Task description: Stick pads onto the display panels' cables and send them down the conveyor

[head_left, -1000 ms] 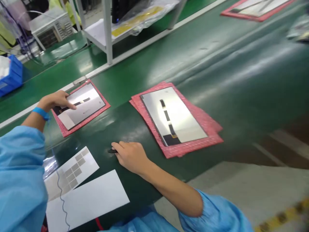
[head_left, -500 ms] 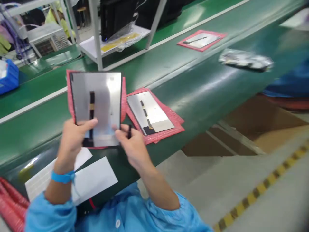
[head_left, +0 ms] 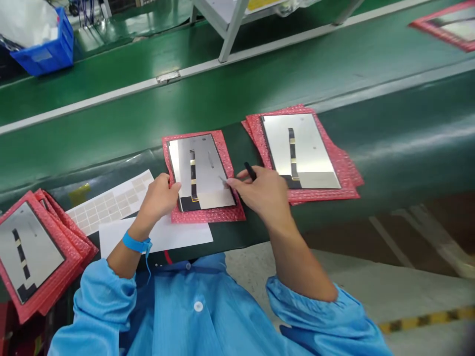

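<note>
In front of me a display panel [head_left: 208,170] with a silvery back and a dark ribbon cable [head_left: 193,175] lies on a red bubble-wrap sheet [head_left: 226,215]. My left hand [head_left: 160,198], with a blue wrist strap [head_left: 136,243], is closed at the panel's left edge, thumb over its border. My right hand [head_left: 265,195] grips a slim black-handled tool [head_left: 250,171]; its thin pale tip is over the panel's right part. Beside that hand another display panel [head_left: 311,148] rests on red bubble wrap [head_left: 345,173].
White paper [head_left: 189,235] and a sheet of small grey labels [head_left: 111,205] lie near the bench edge. At left is a bubble-wrapped stack topped by a panel [head_left: 33,247]. A blue bin [head_left: 52,57] and a rack leg [head_left: 233,32] stand behind; another panel [head_left: 454,24] lies far right.
The panel I hold has come down from a raised, tilted pose onto the bench. My right hand has brought the tool tip over it. The view has turned left and down.
</note>
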`<action>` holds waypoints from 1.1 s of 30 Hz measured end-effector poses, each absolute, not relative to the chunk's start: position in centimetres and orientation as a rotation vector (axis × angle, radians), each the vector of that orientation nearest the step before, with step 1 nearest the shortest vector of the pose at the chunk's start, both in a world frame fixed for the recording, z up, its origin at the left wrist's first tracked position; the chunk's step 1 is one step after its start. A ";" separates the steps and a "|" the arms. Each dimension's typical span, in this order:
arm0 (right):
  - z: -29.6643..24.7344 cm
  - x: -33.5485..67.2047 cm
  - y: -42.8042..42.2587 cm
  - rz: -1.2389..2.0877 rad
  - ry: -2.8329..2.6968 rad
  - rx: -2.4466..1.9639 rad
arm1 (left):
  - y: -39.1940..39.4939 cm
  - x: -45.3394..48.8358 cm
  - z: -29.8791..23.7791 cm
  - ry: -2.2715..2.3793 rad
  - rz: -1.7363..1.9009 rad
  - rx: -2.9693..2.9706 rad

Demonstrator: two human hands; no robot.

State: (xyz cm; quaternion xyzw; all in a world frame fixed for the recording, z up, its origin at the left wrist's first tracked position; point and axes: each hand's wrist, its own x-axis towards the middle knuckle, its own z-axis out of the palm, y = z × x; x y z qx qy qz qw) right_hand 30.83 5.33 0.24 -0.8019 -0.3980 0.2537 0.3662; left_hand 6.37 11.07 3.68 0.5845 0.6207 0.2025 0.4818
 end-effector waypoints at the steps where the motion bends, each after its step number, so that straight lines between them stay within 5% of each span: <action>1: 1.0 30.3 4.9 0.596 -1.005 -2.056 | 10.3 6.2 4.2 1.552 0.500 1.480; 9: 6.3 18.3 1.2 1.070 -0.820 -1.221 | 0.7 4.7 6.8 1.265 0.565 1.790; 22: 5.9 14.0 5.8 1.320 -1.368 -1.326 | 0.5 -3.9 5.0 1.689 0.909 2.375; 33: 0.7 4.1 18.6 1.523 -1.330 -1.157 | 6.7 -12.1 0.4 2.251 0.272 1.923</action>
